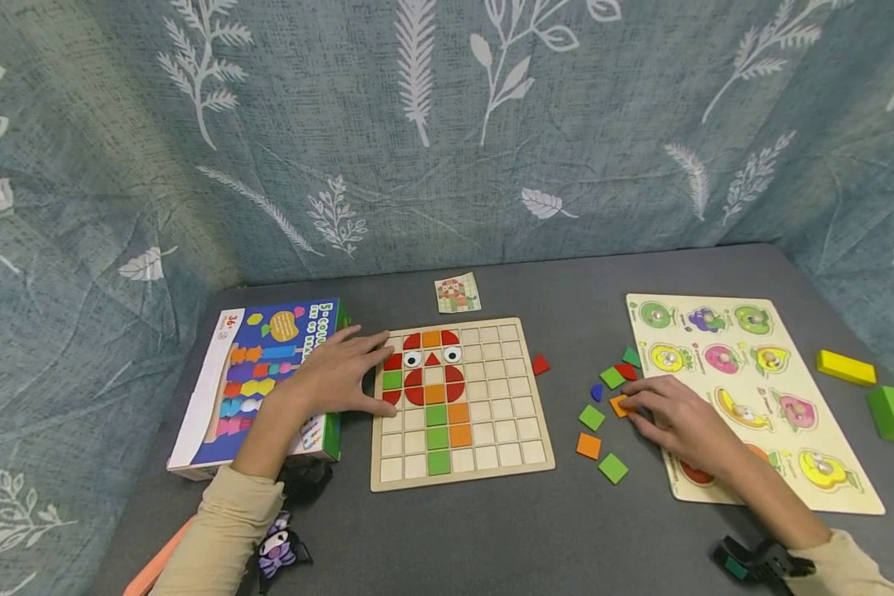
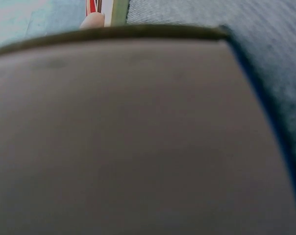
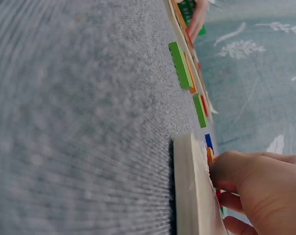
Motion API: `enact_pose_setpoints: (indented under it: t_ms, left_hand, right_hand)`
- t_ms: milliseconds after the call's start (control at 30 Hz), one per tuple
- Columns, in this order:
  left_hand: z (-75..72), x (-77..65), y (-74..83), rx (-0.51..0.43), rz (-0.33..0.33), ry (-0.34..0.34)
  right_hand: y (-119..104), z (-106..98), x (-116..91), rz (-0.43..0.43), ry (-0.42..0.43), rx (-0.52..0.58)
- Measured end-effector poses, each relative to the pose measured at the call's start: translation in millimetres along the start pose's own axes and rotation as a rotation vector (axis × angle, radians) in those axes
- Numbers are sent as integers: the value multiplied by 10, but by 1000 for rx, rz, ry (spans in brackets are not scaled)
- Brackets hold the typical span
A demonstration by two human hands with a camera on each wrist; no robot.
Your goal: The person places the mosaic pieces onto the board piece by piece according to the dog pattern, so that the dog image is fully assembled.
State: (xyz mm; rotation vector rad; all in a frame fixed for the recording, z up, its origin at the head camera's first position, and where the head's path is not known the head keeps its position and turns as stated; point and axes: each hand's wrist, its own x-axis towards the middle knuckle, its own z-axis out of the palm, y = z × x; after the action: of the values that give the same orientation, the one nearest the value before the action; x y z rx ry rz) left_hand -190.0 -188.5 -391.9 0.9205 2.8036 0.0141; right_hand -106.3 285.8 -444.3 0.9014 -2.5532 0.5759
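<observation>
In the head view, the left hand [image 1: 335, 372] spreads its fingers wide along the left edge of the grid board [image 1: 502, 406]; the right hand [image 1: 674, 418] — over the fruit board's [image 1: 694, 362] edge — pinches an orange tile [image 1: 620, 406]. Left wrist: a blurred surface [image 2: 138, 137] hides all but a fingertip [image 2: 93, 20]. Right wrist: orange shows at the fingertips.

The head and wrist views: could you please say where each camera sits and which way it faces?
On the head, facing forward and down at the grid board; left hand, right hand and forearms show.
On the left wrist, facing a large blurred surface; a fingertip shows at top.
On the right wrist, looking along the tabletop past the fruit puzzle board; both hands show.
Head and right wrist views share the orange tile at the right fingers.
</observation>
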Motion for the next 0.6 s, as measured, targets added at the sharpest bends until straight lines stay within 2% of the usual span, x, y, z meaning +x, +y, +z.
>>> enact_pose_setpoints:
  t_ms: [167, 300, 433, 600]
  left_hand:
    - [-10, -3, 7, 0, -3, -5]
    - [-11, -4, 9, 2, -4, -7]
    - [-11, -6, 7, 8, -6, -4]
    - [-7, 1, 8, 15, 2, -1]
  right_hand:
    - [5, 8, 11, -15, -2, -41]
    - [-51, 29, 69, -42, 53, 15]
    - [-223, 128, 242, -121, 97, 110]
    - [-536, 367, 528, -238, 46, 169]
